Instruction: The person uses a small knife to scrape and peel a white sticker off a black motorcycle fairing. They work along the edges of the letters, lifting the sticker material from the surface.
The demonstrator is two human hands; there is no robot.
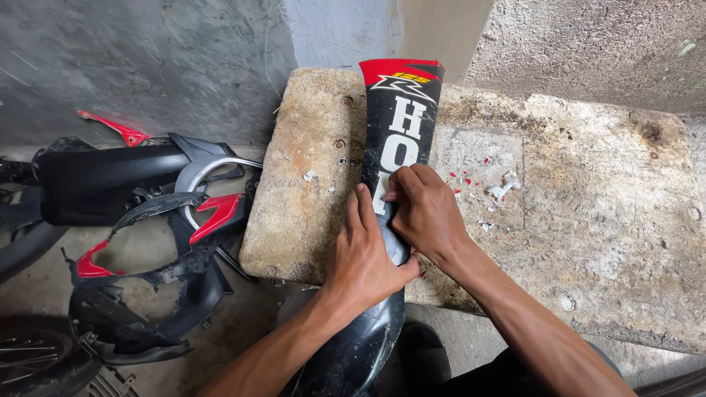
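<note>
**Sticker half off the black panel**

A long black plastic motorcycle fairing panel (393, 140) with a red tip and white decal lettering lay lengthwise across a stained, pitted concrete slab (588, 191) that served as the counter, its lower end hanging off toward the person's knees. The left hand (364, 257) pressed flat on the panel's lower part, fingers together and steadying it. The right hand (426, 209) had its fingers (393, 187) pinched at the edge of the white decal, as if picking at it.

Judging by the scene, the peeling looked partly done: small white and red sticker scraps (504, 185) lay scattered on the slab just right of the panel, and the stretch below the hands showed bare glossy black. The upper lettering and the red tip remained intact, so most of the decal was left.

No containers showed anywhere. To the left, on the floor, sat a heap of broken black and red fairing pieces (147, 250), well apart from the hands.
</note>
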